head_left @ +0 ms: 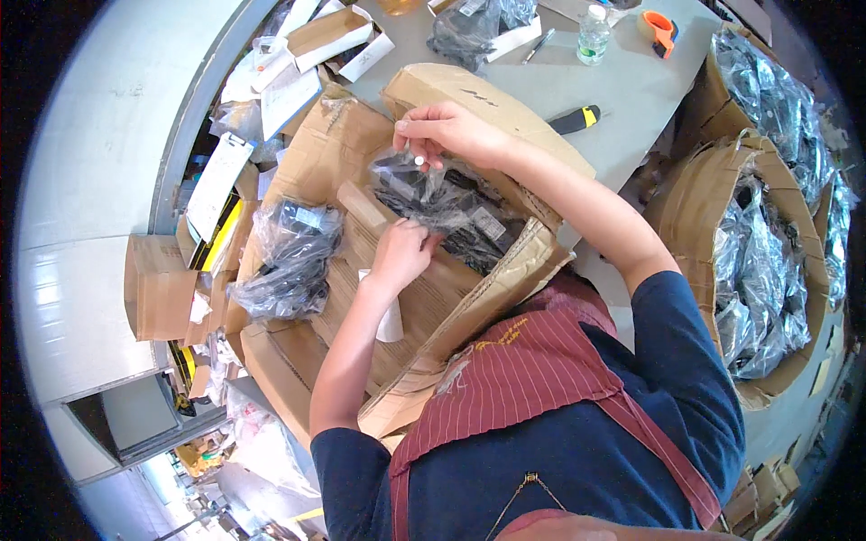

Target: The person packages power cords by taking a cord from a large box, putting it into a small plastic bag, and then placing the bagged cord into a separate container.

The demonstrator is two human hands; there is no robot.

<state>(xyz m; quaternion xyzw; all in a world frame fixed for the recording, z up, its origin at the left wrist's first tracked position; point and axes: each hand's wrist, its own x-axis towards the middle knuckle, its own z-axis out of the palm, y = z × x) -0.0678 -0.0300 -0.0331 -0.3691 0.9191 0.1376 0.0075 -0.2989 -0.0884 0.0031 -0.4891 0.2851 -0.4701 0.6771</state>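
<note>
A large open cardboard box (311, 167) stands on the table in front of me. Inside it, clear plastic bags of dark parts (469, 242) lie at the right, one with a white label. My left hand (403, 257) is closed on the near edge of a clear plastic bag (419, 194). Above that bag's far end, my right hand (446, 135) has its fingers bent together, with a small white round piece (419, 161) at the fingertips. A white roll (390, 317) lies partly under my left forearm. Another bagged dark bundle (293, 261) rests at the box's left side.
Beyond the box are a black-and-yellow cutter (575, 119), a pen (538, 46), a clear bottle (593, 36) and an orange tape dispenser (658, 33). Cardboard boxes of bagged parts (762, 270) stand at the right. Small open cartons (329, 38) and a clipboard (219, 185) crowd the left.
</note>
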